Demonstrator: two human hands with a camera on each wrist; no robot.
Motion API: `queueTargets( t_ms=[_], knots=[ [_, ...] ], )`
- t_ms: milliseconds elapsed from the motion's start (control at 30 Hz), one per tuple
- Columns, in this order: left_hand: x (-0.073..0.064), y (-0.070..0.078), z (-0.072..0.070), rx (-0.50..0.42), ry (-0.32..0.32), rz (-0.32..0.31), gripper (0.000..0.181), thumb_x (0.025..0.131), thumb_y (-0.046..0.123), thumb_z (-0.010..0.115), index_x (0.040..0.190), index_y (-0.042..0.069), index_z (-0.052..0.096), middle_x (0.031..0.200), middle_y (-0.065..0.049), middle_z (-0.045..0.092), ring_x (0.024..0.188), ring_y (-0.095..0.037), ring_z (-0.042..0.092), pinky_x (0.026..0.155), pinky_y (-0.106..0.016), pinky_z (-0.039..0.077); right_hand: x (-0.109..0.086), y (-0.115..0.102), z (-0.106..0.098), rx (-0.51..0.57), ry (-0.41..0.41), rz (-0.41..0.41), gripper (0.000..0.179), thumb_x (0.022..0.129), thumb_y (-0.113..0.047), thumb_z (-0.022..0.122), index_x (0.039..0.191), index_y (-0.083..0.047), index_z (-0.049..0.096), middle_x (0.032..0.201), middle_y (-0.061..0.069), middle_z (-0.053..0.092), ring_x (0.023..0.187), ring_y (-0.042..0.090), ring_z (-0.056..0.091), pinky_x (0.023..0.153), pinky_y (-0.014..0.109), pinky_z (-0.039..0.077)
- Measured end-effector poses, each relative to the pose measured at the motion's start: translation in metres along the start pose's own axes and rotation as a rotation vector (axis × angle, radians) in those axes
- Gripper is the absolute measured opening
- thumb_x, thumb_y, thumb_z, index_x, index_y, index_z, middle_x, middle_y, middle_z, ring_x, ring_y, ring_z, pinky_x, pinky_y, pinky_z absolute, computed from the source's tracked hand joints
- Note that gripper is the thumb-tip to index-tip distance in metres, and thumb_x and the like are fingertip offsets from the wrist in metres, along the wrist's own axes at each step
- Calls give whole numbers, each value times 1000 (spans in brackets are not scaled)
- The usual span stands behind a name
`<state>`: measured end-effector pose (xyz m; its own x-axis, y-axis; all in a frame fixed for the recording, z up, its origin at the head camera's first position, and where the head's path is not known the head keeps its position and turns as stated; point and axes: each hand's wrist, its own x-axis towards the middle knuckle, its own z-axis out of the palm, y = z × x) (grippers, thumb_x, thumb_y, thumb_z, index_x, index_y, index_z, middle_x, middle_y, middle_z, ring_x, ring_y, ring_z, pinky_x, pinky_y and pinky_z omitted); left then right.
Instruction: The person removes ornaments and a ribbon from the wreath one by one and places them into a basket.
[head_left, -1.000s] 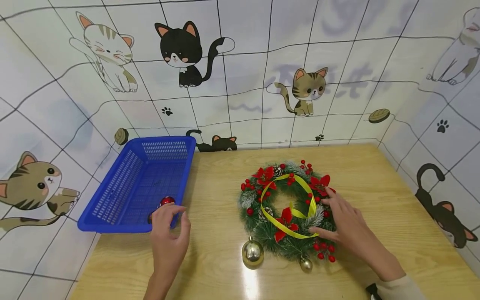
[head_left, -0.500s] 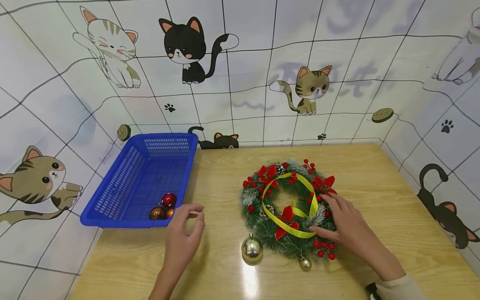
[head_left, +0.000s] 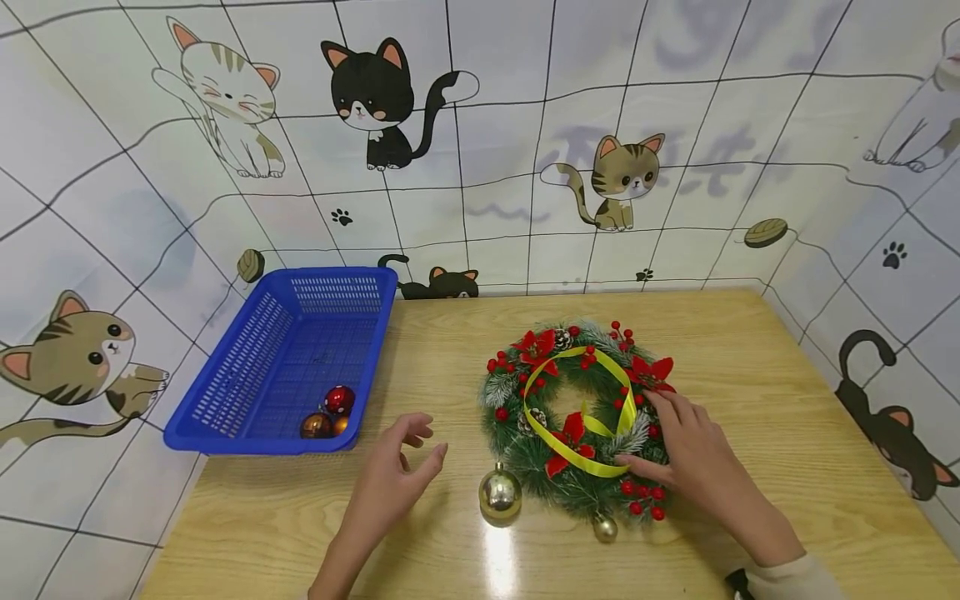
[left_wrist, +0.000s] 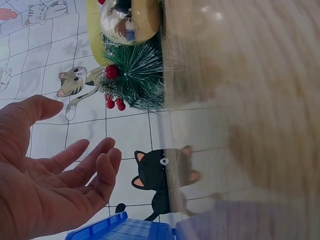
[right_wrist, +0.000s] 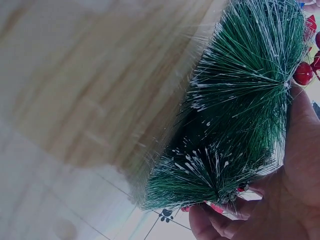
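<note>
A green Christmas wreath lies on the table, dressed with red poinsettias, berries and pine cones. Yellow ribbon loops over its top. My right hand holds the wreath's right side; the right wrist view shows thumb and fingers around the bristly branches. A gold ball ornament rests against the wreath's lower left edge, and a smaller gold ball sits at its front. To the left of the larger ball is my left hand, holding nothing, fingers loosely bent and thumb apart.
A blue plastic basket stands at the left, with a red ball, a brown-orange ball and a partly hidden golden one in its near right corner. Cat-printed walls border the wooden table at the back and sides.
My left hand has moved right from the basket's near corner toward the larger gold ball, its thumb and fingers spreading. My right hand stays on the wreath.
</note>
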<state>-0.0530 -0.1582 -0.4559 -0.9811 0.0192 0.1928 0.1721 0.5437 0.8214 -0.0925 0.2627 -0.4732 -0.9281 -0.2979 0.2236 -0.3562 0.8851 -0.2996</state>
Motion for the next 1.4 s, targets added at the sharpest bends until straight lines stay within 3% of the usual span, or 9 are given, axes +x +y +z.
queueTargets(
  t_ms=[433, 700, 900, 1167, 1400],
  knots=[
    [-3, -4, 8, -14, -103, -87, 59, 91, 33, 91, 136, 5, 65, 117, -12, 73, 110, -35, 69, 83, -46, 59, -3, -8, 0, -28, -15, 41, 109, 86, -64, 87, 154, 10, 45, 145, 38, 52, 121, 60, 53, 93, 75, 48],
    [-1, -2, 13, -1, -154, -79, 65, 88, 37, 93, 138, 4, 65, 116, -12, 73, 109, -35, 69, 89, -56, 58, -4, -10, 2, -48, -11, 61, 109, 86, -66, 85, 154, 9, 45, 142, 38, 53, 117, 60, 55, 91, 74, 49],
    [-2, 2, 16, -12, -219, -89, 63, 88, 36, 92, 135, 4, 66, 111, -13, 72, 100, -30, 69, 84, -50, 57, -6, -14, 3, -53, -20, 85, 108, 88, -67, 84, 153, 11, 46, 141, 40, 52, 118, 63, 54, 92, 76, 47],
    [0, 3, 22, -18, -358, -144, 72, 91, 50, 88, 141, 5, 62, 114, -9, 69, 105, -29, 63, 86, -51, 54, -7, -19, 4, -53, -35, 107, 109, 89, -68, 81, 152, 12, 46, 140, 41, 51, 118, 65, 53, 91, 77, 47],
    [0, 0, 26, 23, -411, -113, 76, 92, 53, 86, 143, 4, 60, 113, -7, 64, 109, -27, 57, 83, -48, 52, -8, -20, 5, -67, -39, 106, 109, 89, -69, 80, 152, 13, 46, 139, 40, 51, 119, 64, 53, 91, 76, 48]
  ],
)
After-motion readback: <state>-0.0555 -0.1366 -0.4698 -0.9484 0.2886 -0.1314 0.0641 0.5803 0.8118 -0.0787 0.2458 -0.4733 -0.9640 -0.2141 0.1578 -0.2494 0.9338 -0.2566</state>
